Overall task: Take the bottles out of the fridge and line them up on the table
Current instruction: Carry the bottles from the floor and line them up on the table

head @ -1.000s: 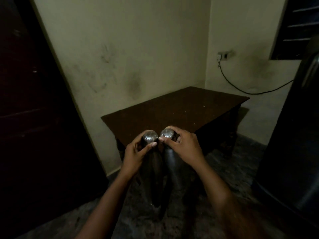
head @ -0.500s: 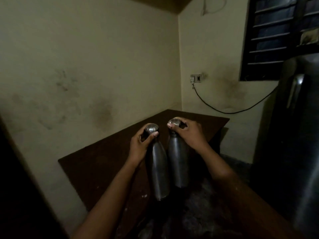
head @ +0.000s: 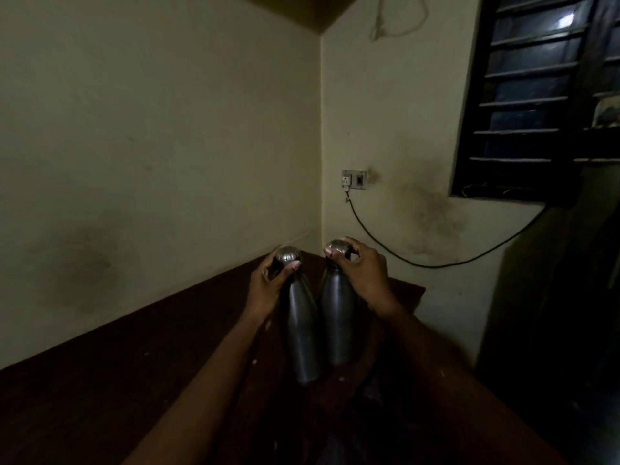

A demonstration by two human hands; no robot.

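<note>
Two steel bottles hang side by side over the dark brown table (head: 141,374). My left hand (head: 266,285) grips the left steel bottle (head: 302,333) at its neck, just under the round cap. My right hand (head: 360,271) holds the right steel bottle (head: 337,317) by its cap and neck. Both bottles are upright, nearly touching, their bases low over the table's right part; whether they rest on it I cannot tell. The fridge (head: 570,330) is a dark mass at the right edge.
The table stands in the room's corner against cream walls. A wall socket (head: 353,179) with a black cable (head: 419,263) runs right toward the fridge. A barred window (head: 536,95) is at the upper right.
I have come closer to the table, which now fills the lower left. Both hands carried the bottles forward and over its surface, the grips unchanged.
</note>
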